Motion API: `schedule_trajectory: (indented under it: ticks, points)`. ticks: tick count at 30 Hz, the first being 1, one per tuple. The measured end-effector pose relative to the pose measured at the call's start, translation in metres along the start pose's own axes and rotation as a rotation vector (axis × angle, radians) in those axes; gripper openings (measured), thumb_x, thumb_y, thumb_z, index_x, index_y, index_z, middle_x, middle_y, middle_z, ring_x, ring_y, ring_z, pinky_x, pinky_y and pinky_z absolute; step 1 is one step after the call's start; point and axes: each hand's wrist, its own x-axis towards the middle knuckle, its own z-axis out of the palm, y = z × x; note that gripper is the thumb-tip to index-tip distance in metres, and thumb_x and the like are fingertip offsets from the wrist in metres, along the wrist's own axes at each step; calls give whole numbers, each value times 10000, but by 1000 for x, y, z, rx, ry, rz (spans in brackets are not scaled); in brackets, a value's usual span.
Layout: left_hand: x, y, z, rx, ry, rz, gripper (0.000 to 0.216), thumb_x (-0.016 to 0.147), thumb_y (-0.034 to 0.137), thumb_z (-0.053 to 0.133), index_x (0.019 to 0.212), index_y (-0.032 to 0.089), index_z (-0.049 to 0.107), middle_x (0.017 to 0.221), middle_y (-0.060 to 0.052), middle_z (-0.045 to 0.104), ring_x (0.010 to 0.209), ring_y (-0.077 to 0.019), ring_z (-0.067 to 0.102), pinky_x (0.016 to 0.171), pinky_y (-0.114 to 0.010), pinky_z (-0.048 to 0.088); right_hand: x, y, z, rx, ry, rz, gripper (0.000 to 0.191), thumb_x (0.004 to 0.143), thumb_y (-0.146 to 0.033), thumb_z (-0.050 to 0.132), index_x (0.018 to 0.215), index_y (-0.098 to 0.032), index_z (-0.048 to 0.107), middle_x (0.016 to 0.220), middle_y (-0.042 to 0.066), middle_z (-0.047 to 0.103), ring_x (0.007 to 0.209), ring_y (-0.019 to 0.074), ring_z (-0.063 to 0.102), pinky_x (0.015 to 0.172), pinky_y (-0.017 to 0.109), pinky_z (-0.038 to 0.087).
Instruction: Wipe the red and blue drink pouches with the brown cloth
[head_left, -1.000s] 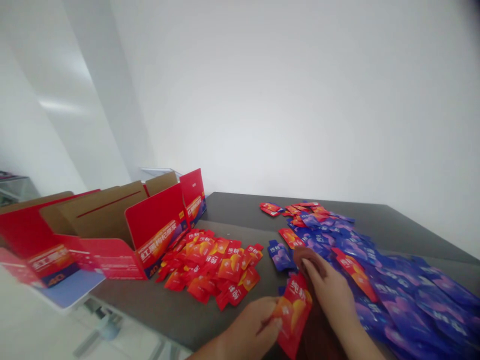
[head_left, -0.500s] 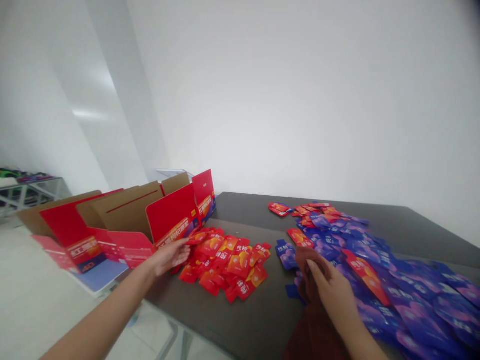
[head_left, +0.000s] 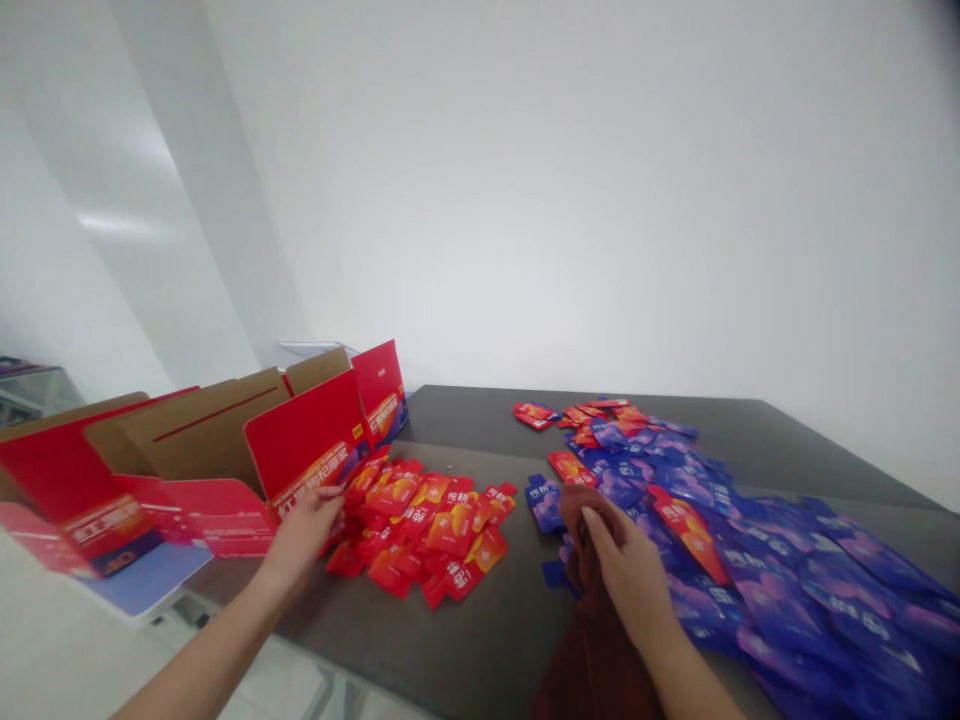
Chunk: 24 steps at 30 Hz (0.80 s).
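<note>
My left hand [head_left: 304, 530] reaches to the left edge of a pile of red sachets [head_left: 424, 525] on the dark table [head_left: 480, 420]; its fingers curl at the pile, and whether they grip a sachet is unclear. My right hand [head_left: 626, 565] rests on a dark red cloth [head_left: 596, 640] at the near edge of a large spread of blue sachets [head_left: 757, 560], fingers closed over the cloth. A few red sachets [head_left: 686, 530] lie mixed among the blue ones.
Open red and brown cardboard boxes [head_left: 225, 450] stand at the table's left end, flaps up. More red sachets [head_left: 562, 415] lie at the far end of the blue spread. A white wall rises behind the table.
My left hand let go of the red sachet it held by my right hand, swung left to the red pile and now sits at its left edge. My right hand stayed on the cloth.
</note>
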Motion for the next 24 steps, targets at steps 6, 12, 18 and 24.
schedule_trajectory:
  ticks: [6,12,18,24]
  points:
    - [-40,23,98,177,-316,367,459,790,292,583,1236,188,540,905,-9,653,764,-174,604,695,-264,474,2,-6,-14,116,310,75,535,850,-571,430,1014,-117,660,1072,153,694,1048,293,617,910,387,445]
    - [-27,15,231,319,-508,298,504,820,140,604,1303,206,476,1131,-49,628,802,-151,624,775,-297,501,4,-8,-21,283,446,137,583,868,-592,402,1126,-118,622,1173,129,659,1139,268,574,961,342,422]
    - [21,9,321,432,-436,154,326,906,327,574,1183,156,555,1188,-91,582,1004,-227,605,836,-420,526,9,-1,-19,294,481,155,603,865,-596,411,1155,-104,607,1217,148,635,1166,267,559,990,341,400]
    - [46,6,366,530,-380,119,340,896,314,589,1200,166,547,1224,-92,566,1057,-241,585,875,-449,505,13,-2,-15,372,503,120,556,856,-574,447,1086,-106,639,1124,130,682,1083,254,608,933,327,426]
